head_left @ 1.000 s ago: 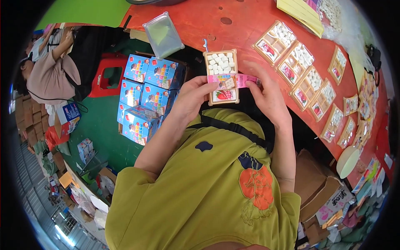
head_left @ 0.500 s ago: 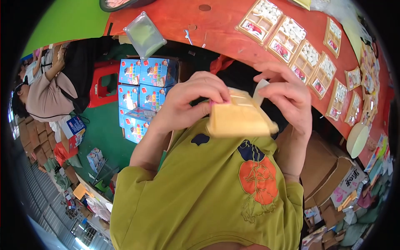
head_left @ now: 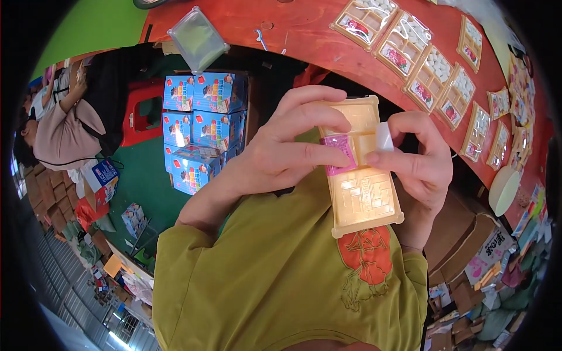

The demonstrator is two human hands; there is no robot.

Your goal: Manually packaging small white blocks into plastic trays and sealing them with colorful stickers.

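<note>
In front of my chest is a tan plastic case (head_left: pixel 366 199) with a woven pattern moulded into its face and small knobs at its corners. My left hand (head_left: pixel 298 137) grips it from the left, fingers pressing on a shiny pink piece (head_left: pixel 338 153) across the case's middle. At the opposite side, my right hand (head_left: pixel 421 158) pinches a white strip (head_left: pixel 384 137) between thumb and forefinger, close to the case's middle. Whether that strip joins the pink piece I cannot tell. The case's underside is hidden.
Several tan compartment trays (head_left: pixel 430 76) with white pieces and picture cards lie along the red table (head_left: pixel 316 32). A clear square container (head_left: pixel 199 40) sits at its edge. Blue printed boxes (head_left: pixel 219 93) are stacked at left, near a red stool (head_left: pixel 137 114) and a seated person (head_left: pixel 73 134).
The case has turned from nearly edge-on to show its patterned face and the pink piece. My left hand's fingers now reach across its middle; the white strip stays in my right hand.
</note>
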